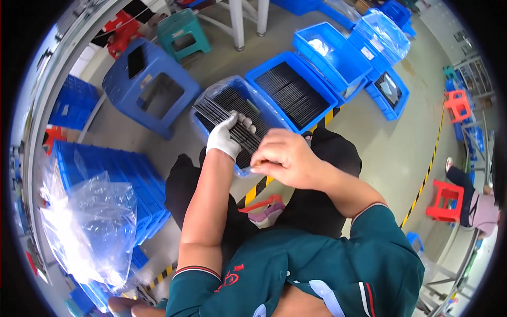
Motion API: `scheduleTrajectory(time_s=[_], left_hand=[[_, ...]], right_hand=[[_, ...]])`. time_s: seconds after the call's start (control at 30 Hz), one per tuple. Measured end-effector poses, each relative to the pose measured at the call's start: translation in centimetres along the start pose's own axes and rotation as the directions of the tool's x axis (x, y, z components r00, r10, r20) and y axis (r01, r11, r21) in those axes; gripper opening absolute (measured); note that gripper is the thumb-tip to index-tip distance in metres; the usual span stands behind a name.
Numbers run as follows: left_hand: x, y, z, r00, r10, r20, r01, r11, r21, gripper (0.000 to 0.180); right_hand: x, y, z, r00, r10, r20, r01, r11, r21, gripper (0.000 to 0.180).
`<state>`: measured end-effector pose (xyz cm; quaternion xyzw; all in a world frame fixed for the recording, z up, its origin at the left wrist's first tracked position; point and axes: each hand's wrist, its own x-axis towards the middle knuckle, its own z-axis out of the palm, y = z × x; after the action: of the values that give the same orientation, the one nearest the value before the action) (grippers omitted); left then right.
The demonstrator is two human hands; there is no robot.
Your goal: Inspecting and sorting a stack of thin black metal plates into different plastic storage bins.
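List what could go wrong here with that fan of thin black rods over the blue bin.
The gloved left hand holds the loose fan of thin black rods at one end only; some could slip and scatter on the floor. The bare right hand pinches near the rod ends and might get poked.

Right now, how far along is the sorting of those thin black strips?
Done: the blue bin behind looks filled with neat rows of strips. In hand: the gloved left hand holds a fan of black strips over the nearer bin, and the bare right hand pinches at their ends. Left: how much the nearer bin still needs cannot be told.
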<state>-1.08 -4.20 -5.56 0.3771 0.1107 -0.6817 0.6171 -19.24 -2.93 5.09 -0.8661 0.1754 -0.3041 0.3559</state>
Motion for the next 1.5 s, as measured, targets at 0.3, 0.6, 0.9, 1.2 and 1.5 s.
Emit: scheduleTrajectory(time_s=[0.3, 0.6, 0.9, 1.2, 1.5], left_hand=[[12.1, -7.7, -2.3, 0.866, -0.233, -0.441, 0.463, 0.705, 0.536, 0.030], [24.7, -11.6, 5.3, 0.895, -0.313, -0.317, 0.419, 0.349, 0.838, 0.022], [44.6, -16.9, 6.2, 0.971, -0.119, -0.207, 0.112, -0.539, 0.835, 0.015], [42.3, -23.2, 11.4, 0.977, 0.201, -0.072, 0.190, -0.661, 0.726, 0.031], [42.9, -21.1, 7.4, 0.907, 0.253, 0.335, 0.000, -0.798, 0.603, 0.044]], right_hand=[[-8.3, 2.5, -3.8, 0.946, 0.232, -0.227, -0.199, 0.967, 0.156, 0.018], [-11.0, 3.7, -8.4, 0.901, 0.315, -0.300, -0.233, 0.932, 0.279, 0.027], [-14.2, 5.8, -11.3, 0.773, 0.434, -0.462, -0.206, 0.861, 0.464, 0.027], [-14.0, 8.4, -13.3, 0.703, 0.459, -0.542, -0.207, 0.862, 0.462, 0.016], [-14.2, 8.5, -13.4, 0.705, 0.495, -0.508, -0.225, 0.835, 0.502, 0.017]])
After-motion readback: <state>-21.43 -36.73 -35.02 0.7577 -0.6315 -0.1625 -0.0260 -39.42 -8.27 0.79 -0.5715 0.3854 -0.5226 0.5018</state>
